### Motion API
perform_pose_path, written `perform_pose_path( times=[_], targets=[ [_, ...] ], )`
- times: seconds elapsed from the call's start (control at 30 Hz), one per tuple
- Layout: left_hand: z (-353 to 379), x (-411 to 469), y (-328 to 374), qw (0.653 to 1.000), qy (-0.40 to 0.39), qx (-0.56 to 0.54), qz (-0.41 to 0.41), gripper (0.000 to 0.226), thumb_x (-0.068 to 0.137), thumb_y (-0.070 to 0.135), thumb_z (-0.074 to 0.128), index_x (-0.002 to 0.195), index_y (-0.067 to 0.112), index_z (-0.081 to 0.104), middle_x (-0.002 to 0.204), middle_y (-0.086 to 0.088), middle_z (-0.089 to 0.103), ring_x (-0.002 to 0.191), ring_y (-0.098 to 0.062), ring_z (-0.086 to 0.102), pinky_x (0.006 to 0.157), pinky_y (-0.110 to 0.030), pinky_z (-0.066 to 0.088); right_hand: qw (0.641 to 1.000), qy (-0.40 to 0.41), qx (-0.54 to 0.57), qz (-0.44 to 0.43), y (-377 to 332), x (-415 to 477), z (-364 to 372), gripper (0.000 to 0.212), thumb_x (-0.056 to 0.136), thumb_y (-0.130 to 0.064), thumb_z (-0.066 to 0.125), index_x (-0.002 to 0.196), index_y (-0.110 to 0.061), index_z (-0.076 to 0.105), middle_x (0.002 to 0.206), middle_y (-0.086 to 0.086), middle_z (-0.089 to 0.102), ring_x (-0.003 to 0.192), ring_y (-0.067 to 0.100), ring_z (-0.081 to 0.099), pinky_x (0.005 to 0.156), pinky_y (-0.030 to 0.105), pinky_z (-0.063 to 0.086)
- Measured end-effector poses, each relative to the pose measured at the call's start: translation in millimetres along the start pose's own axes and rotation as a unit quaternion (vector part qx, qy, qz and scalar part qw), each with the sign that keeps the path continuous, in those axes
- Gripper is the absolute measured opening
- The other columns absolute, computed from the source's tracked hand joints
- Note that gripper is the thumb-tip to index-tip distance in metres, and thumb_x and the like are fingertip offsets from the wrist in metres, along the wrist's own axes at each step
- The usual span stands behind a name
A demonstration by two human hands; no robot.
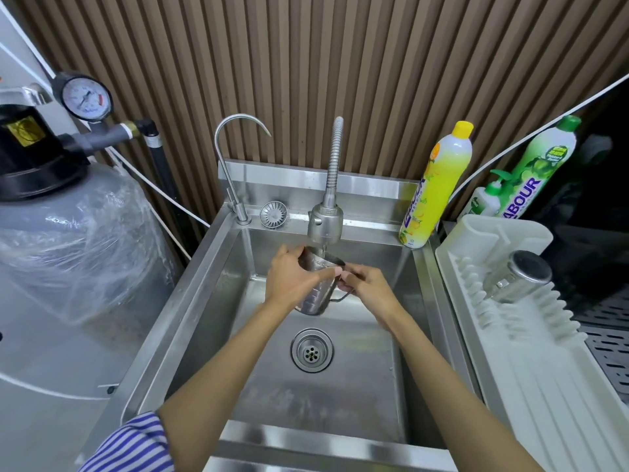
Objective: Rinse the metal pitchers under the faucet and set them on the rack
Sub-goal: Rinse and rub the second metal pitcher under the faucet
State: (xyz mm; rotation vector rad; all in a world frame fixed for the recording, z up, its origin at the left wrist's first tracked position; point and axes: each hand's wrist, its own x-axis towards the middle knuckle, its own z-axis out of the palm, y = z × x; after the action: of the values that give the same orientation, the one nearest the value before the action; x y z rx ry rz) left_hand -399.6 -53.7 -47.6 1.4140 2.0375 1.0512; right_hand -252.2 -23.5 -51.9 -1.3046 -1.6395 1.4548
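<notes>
A small metal pitcher [315, 294] with measuring marks inside hangs over the steel sink [211, 267], right under the flexible faucet head [325, 223]. A thin stream of water runs from the faucet into its mouth. My left hand [294, 279] grips the pitcher's body and rim from the left. My right hand [367, 287] pinches its thin wire handle on the right. A second metal pitcher [519, 279] lies upside down on the white dish rack [531, 349] to the right of the sink.
A curved slim tap [235, 137] and a loose strainer [273, 214] sit on the sink's back ledge. Yellow [435, 185] and green [537, 172] detergent bottles stand at the back right. A wrapped filter tank [68, 253] with a gauge fills the left. The drain [312, 350] lies below my arms.
</notes>
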Motion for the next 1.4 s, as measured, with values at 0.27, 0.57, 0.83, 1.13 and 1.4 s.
perform_pose_path(
  times=[0.27,0.57,0.83,1.13,1.4],
  targets=[
    [18.7,-6.1,-13.1,0.911,-0.192,-0.313,-0.189,0.024,0.071,0.022,0.077,0.091,0.016,0.066,0.093,-0.003,0.069,0.088,-0.016,0.062,0.091,-0.033,0.047,0.929,0.040,-0.365,-0.036,-34.2,4.9,-20.6,0.023,0.087,-0.013,0.056,0.080,0.007,0.066,0.079,0.024,0.066,0.071,0.032,0.056,0.068,0.037,0.046],
    [23.2,-6.4,-43.7,0.892,-0.246,-0.339,-0.170,0.059,0.072,-0.013,0.063,0.116,0.026,0.055,0.090,0.008,0.069,0.086,-0.009,0.059,0.073,-0.021,0.040,0.795,-0.072,-0.581,-0.158,-40.0,-4.2,21.8,0.017,0.079,-0.004,0.056,0.091,0.001,0.066,0.096,0.024,0.066,0.090,0.040,0.063,0.068,0.036,0.045],
    [32.4,-8.2,-54.2,0.960,-0.192,-0.166,-0.119,0.051,0.075,0.005,0.071,0.123,0.011,0.053,0.122,-0.008,0.060,0.117,-0.022,0.053,0.102,-0.035,0.043,0.725,-0.106,-0.647,-0.212,-32.6,0.2,43.8,0.023,0.087,-0.005,0.055,0.108,0.000,0.061,0.114,0.016,0.060,0.104,0.036,0.059,0.078,0.038,0.046],
    [42.7,-6.4,-47.8,0.962,-0.153,-0.167,-0.151,0.042,0.085,0.008,0.057,0.126,0.012,0.049,0.125,-0.012,0.058,0.112,-0.025,0.056,0.087,-0.032,0.046,0.692,-0.092,-0.683,-0.216,-37.7,9.1,50.0,0.021,0.085,0.002,0.053,0.102,-0.002,0.064,0.110,0.015,0.062,0.100,0.036,0.062,0.069,0.036,0.042],
    [34.0,-8.9,-56.7,0.876,-0.217,-0.372,-0.218,0.055,0.080,0.035,0.069,0.128,0.023,0.044,0.134,0.002,0.050,0.119,-0.019,0.050,0.091,-0.036,0.045,0.962,0.060,-0.195,-0.179,-6.7,3.9,10.7,0.027,0.092,-0.019,0.052,0.115,-0.012,0.065,0.106,0.005,0.066,0.097,0.022,0.061,0.089,0.031,0.047]
  ],
)
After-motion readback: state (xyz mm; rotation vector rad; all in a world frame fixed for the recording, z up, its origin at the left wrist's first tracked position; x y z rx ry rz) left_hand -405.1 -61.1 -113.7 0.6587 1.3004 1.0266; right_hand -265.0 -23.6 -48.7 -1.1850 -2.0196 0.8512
